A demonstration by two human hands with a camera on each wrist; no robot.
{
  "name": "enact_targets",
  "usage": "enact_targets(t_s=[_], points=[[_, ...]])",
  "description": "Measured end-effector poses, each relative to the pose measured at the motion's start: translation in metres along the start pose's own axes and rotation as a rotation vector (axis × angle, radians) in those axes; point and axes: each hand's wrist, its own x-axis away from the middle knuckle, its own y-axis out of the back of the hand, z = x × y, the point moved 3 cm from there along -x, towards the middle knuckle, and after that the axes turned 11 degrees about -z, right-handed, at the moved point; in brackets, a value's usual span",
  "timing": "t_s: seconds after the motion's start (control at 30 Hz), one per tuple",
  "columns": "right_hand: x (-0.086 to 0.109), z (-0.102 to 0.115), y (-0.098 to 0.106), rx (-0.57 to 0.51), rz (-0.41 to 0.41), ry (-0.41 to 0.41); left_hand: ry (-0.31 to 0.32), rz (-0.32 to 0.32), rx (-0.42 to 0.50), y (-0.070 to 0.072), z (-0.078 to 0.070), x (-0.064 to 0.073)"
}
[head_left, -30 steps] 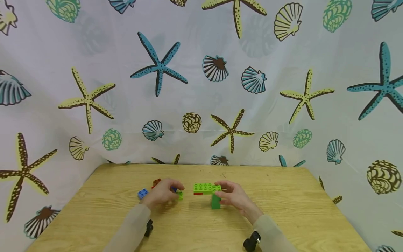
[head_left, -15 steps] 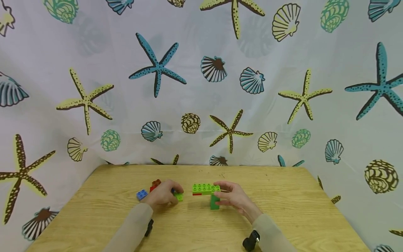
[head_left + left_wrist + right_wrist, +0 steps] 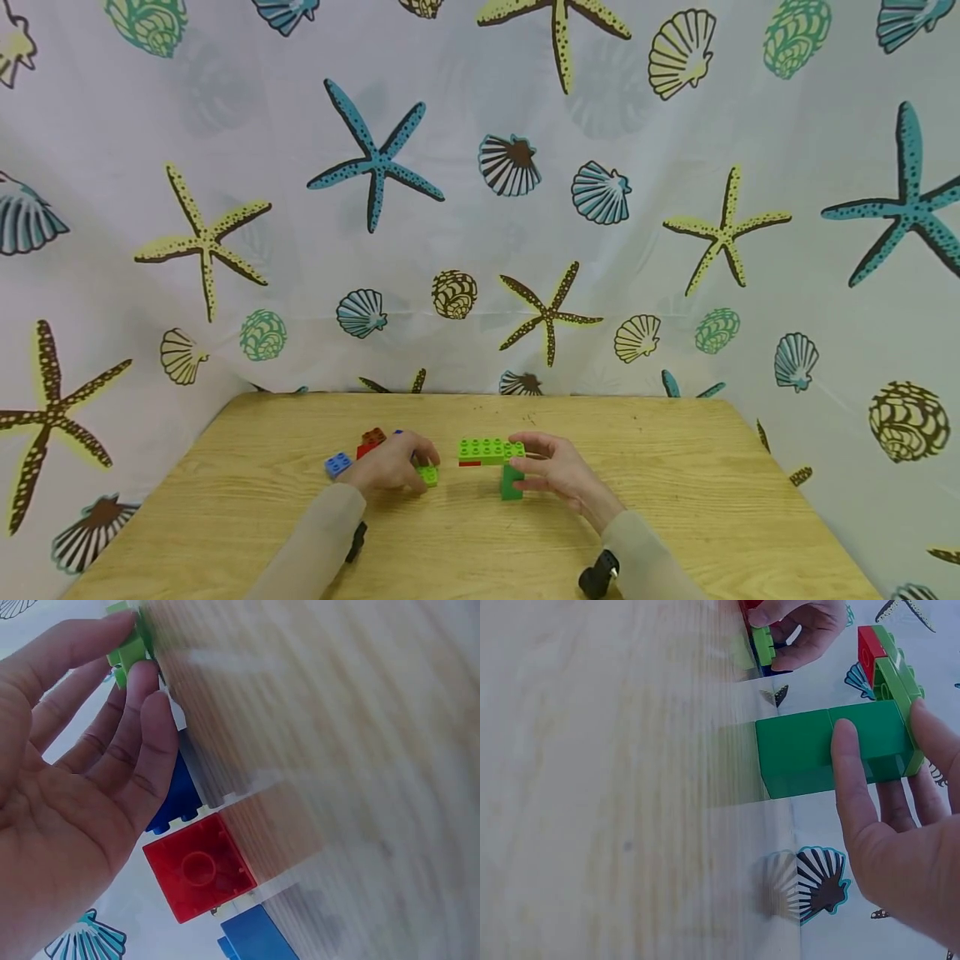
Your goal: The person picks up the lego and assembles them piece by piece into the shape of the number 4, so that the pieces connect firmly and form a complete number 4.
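Note:
My left hand (image 3: 392,463) pinches a small light green toy building brick (image 3: 427,476) between thumb and fingers, low over the table on the left. The left wrist view shows that brick (image 3: 129,652) at the fingertips, its studs facing the fingers. On the right, my right hand (image 3: 566,473) holds a built piece at its upper right end. This piece has a stack of two dark green bricks (image 3: 802,750) standing on the table, with a long light green top (image 3: 483,450) reaching out to the left. Beneath the top's left end sits a red brick (image 3: 470,463).
Loose bricks lie around my left hand: a light blue one (image 3: 338,464), a red one (image 3: 199,866), a brown one (image 3: 372,436) and a dark blue one (image 3: 178,791) partly hidden by the fingers. Behind the wooden table (image 3: 660,483) hangs a cloth (image 3: 480,225) printed with shells and starfish.
My left fingers have come down around the light green brick, which has shifted slightly nearer to me. My right hand and the built piece stay in place.

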Motion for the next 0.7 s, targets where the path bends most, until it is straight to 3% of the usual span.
enact_targets(t_s=[0.1,0.27,0.7], points=[[0.0,0.0,-0.001,0.007,-0.007,0.013,-0.013,-0.003,-0.001,0.001,0.001,0.0],[-0.001,-0.001,-0.003,0.011,-0.004,0.027,0.021,-0.007,0.039,0.005,0.0,0.003],[0.0,-0.002,-0.001,-0.009,0.021,0.024,0.01,-0.109,0.138,0.01,-0.016,0.008]])
